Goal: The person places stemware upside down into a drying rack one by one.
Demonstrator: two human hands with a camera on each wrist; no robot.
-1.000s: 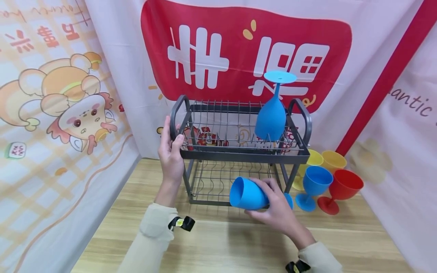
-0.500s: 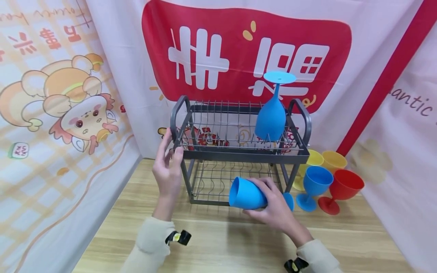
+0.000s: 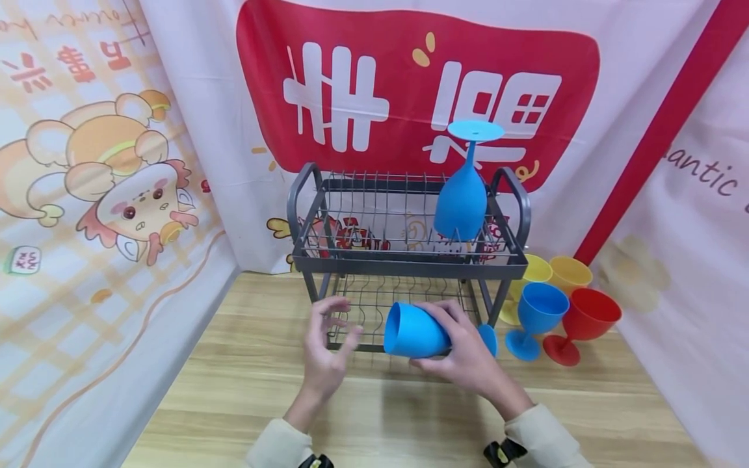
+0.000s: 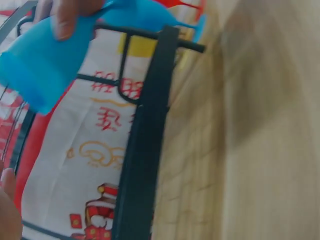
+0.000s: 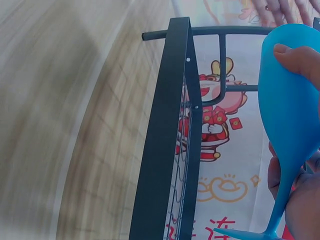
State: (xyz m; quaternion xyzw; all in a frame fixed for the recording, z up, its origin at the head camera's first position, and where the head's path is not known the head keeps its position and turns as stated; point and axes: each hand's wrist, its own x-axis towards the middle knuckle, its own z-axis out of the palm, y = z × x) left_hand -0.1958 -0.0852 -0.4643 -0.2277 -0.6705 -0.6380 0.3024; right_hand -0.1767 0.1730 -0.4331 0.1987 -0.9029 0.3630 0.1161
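Observation:
My right hand (image 3: 471,357) grips a blue plastic goblet (image 3: 412,330) round its bowl, holding it sideways with the mouth toward the left and the foot at the right. In the right wrist view, the thumb presses on the bowl of the goblet (image 5: 287,95), with the other fingers behind its lower bowl and stem. Left of the goblet's mouth, my left hand (image 3: 328,361) hovers with fingers spread and loosely bent, holding nothing. Both hands are in front of a dark two-tier dish rack (image 3: 409,266). Another blue goblet (image 3: 462,205) stands upside down on the rack's upper right.
Right of the rack, several goblets stand upright on the wooden table (image 3: 234,390): a blue goblet (image 3: 538,312), a red goblet (image 3: 591,315) and two yellow ones behind. Printed cloth (image 3: 205,97) hangs at the back and both sides.
My left hand has let go of the rack's left handle and come down and right toward the held goblet's mouth. The right hand keeps the goblet nearly still, shifting slightly left.

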